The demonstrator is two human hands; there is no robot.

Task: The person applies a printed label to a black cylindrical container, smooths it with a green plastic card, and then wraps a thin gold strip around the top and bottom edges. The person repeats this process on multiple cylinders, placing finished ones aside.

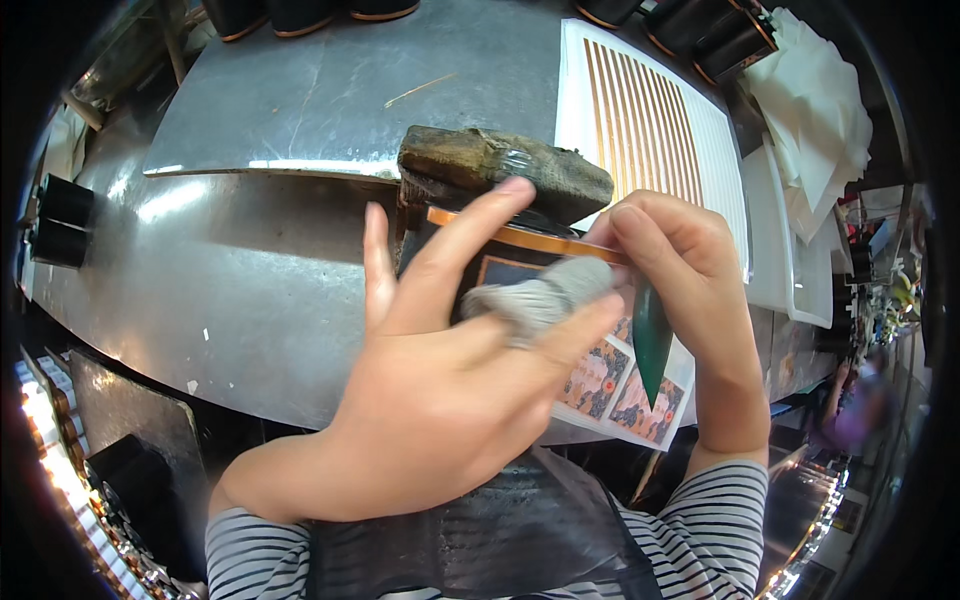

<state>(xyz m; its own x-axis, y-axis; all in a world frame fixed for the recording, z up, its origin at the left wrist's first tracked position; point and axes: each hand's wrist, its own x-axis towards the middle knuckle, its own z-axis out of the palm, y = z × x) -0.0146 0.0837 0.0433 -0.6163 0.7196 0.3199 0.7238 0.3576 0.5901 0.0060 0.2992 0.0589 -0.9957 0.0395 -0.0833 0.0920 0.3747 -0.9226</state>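
A black piece [508, 271] with a thin copper-coloured outline on its face lies in front of a worn wooden block [450, 156]; my hands cover much of it. Along its far edge runs a copper-coloured strip [470, 226]. My left hand [430, 410] reaches over it with some fingers spread, while its thumb side grips a blurred wad of grey cloth [548, 298] against the piece. Thumb and fingertips of my right hand [695, 262] are pinched together at the strip's right end. A green pointed blade [652, 345] hangs point down from that hand.
Copper-coloured strips line a white sheet [715, 150] at the back right. Printed picture squares on a sheet [640, 410] lie beneath my right hand. Black cylinders [735, 45] stand along the far edge, more [62, 220] at the left. Crumpled white paper [815, 110] sits far right.
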